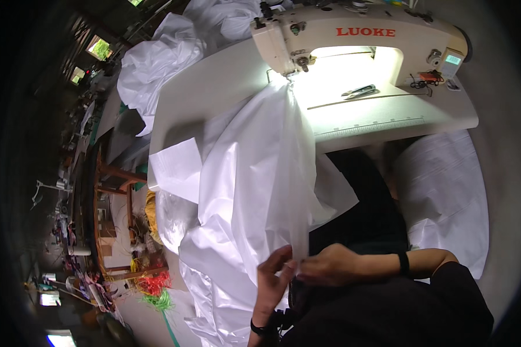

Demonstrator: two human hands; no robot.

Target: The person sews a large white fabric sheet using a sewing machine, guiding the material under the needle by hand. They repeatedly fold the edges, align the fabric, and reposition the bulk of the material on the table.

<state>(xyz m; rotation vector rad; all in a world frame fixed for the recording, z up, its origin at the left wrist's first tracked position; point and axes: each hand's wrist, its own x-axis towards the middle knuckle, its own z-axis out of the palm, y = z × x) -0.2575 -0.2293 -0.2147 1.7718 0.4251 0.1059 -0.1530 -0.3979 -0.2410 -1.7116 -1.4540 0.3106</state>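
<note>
A long piece of white, slightly shiny fabric (237, 168) hangs from under the needle of a sewing machine (353, 32) down toward my lap. Close to my body, my left hand (275, 274) pinches the fabric's right edge between thumb and fingers. Just right of it, my right hand (333, 265) is closed on that same edge, its fingertips partly smeared. The edge runs fairly straight from my hands up to the needle area, where bright light washes out detail.
Thread snips (360, 91) lie on the machine bed beside a printed ruler. Bunched white fabric (159, 63) sits at the far left, and another white sheet (446, 196) hangs at right. Red and green strands (156, 286) litter the floor near a wooden frame (118, 173).
</note>
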